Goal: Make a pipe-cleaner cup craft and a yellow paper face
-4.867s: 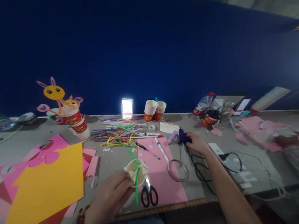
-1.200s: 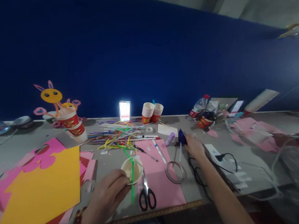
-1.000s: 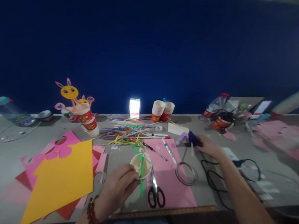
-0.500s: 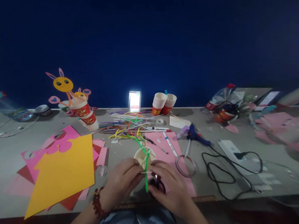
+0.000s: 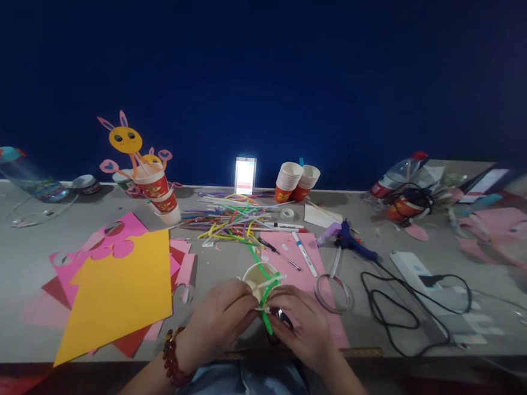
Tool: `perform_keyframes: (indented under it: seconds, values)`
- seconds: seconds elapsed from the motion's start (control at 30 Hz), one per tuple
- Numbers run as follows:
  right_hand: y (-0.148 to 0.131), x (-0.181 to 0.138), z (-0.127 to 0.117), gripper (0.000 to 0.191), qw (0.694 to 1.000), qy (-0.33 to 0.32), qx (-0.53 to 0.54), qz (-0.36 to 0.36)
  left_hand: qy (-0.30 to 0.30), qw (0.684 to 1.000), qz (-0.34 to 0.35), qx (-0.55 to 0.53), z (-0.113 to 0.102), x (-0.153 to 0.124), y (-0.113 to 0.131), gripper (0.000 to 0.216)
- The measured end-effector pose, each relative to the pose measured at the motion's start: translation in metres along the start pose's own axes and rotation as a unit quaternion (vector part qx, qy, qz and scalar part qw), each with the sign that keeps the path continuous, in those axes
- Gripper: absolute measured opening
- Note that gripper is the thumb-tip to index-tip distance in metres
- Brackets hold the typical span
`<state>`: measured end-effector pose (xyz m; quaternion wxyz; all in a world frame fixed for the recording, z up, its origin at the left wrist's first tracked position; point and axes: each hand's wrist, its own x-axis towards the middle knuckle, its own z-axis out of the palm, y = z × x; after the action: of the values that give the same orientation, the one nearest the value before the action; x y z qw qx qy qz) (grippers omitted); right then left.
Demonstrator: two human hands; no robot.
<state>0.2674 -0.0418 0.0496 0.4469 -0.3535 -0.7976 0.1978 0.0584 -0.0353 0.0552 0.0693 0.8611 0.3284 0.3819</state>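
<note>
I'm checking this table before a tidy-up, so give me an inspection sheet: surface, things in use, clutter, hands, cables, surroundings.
Surface: grey table, paper scraps on it.
Things in use: paper cup, green strip at its near rim.
Clutter: yellow sheet on other coloured paper; pile of coloured sticks; blue glue gun.
Hands: left hand grips the cup; right hand is at the strip, its grip unclear.
Cables: black cord lies in loops beside a power strip.
Surroundings: blue wall behind.

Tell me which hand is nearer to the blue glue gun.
Right. The right hand is at the right of the paper cup, front-left of the glue gun; the left hand is at the cup's left, farther away.
</note>
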Motion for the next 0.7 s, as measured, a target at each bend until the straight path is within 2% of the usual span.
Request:
perform_keyframes:
  seconds: [0.23, 0.53, 0.6, 0.7]
  values:
    - [0.001, -0.001, -0.003, 0.010, 1.000, -0.001, -0.010, -0.027, 0.014, 1.000, -0.007, -0.015, 0.004, -0.008, 0.001, 0.006]
    - [0.002, 0.000, -0.003, 0.007, 0.999, 0.006, 0.017, -0.039, 0.043, 0.997, -0.023, -0.064, 0.008, -0.013, 0.006, 0.018]
    - [0.002, 0.001, -0.006, 0.007, 0.999, 0.002, 0.022, -0.039, 0.075, 0.993, -0.045, -0.078, 0.007, -0.015, 0.006, 0.023]
    - [0.002, 0.002, -0.010, 0.008, 0.999, 0.001, 0.023, -0.033, 0.117, 0.984, -0.113, -0.071, 0.006, -0.019, 0.003, 0.027]
